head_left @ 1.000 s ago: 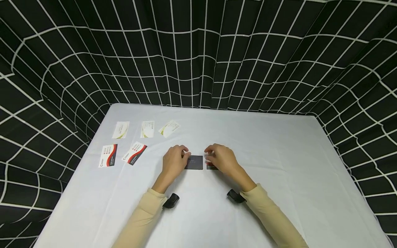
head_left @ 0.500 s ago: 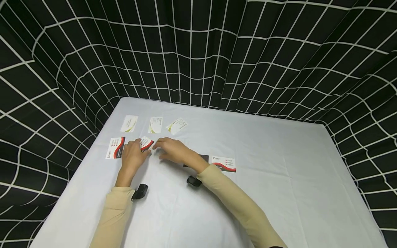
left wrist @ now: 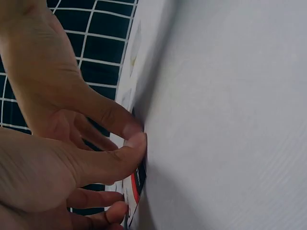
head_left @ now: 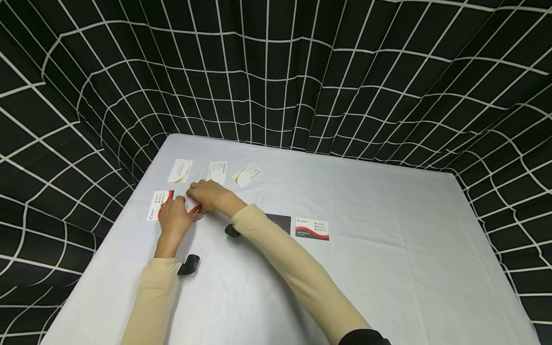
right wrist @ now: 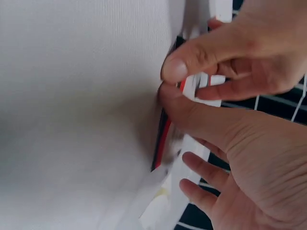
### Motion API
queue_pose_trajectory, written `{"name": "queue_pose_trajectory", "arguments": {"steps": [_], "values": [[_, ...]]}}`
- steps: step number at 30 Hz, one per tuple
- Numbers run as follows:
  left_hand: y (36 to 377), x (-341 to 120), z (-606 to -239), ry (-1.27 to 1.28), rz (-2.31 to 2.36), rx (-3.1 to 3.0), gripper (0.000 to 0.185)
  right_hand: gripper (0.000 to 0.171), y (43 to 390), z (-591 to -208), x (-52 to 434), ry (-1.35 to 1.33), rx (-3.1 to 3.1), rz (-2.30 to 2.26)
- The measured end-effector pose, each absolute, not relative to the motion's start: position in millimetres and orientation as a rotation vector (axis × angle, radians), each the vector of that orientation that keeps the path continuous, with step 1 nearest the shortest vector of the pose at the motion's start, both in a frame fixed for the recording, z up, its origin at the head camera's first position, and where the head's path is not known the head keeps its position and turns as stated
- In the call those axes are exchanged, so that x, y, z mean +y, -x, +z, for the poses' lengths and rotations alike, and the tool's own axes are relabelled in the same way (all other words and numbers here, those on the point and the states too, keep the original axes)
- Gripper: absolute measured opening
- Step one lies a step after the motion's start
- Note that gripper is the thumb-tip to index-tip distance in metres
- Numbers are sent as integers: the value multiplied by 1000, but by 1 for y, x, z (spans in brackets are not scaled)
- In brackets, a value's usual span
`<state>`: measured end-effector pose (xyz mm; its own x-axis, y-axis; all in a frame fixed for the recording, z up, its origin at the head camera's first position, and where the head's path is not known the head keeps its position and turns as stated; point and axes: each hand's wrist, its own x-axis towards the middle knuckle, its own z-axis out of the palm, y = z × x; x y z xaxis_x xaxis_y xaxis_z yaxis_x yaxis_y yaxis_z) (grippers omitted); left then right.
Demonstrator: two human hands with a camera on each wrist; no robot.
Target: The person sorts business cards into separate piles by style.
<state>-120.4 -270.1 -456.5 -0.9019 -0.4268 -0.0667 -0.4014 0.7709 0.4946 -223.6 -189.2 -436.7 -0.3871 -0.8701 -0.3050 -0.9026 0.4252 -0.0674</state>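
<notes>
A red, white and dark business card [head_left: 192, 205] is between my two hands at the table's left. My left hand [head_left: 176, 218] pinches it from the left side and my right hand [head_left: 211, 194] from the right. In the right wrist view both thumbs meet near the middle of the card's [right wrist: 163, 139] near edge, the right hand [right wrist: 249, 163] being the lower one there. Fingers cover parts of the card. Just left of it, a matching red and white card [head_left: 155, 207] lies partly behind my left fingers.
Behind lie three white and green cards: one at left [head_left: 179, 171], one in the middle [head_left: 218, 168], one tilted [head_left: 247, 175]. A dark card [head_left: 281, 222], partly behind my right sleeve, lies beside a red and white card [head_left: 312, 229]. A black grid curtain [head_left: 276, 72] surrounds the white table [head_left: 388, 263].
Both hands have left the dark card and the red and white card beside it and moved left. My right hand has since closed in on the tilted red card, which both hands now hold.
</notes>
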Motion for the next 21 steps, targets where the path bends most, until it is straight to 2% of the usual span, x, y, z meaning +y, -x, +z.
{"name": "queue_pose_trajectory", "arguments": {"steps": [8, 21], "values": [[120, -275, -458, -627, -815, -2891, 55, 53, 223, -437, -195, 1480, 2399, 168], [120, -278, -467, -501, -988, -2827, 59, 63, 233, -447, -180, 1447, 2436, -135]]}}
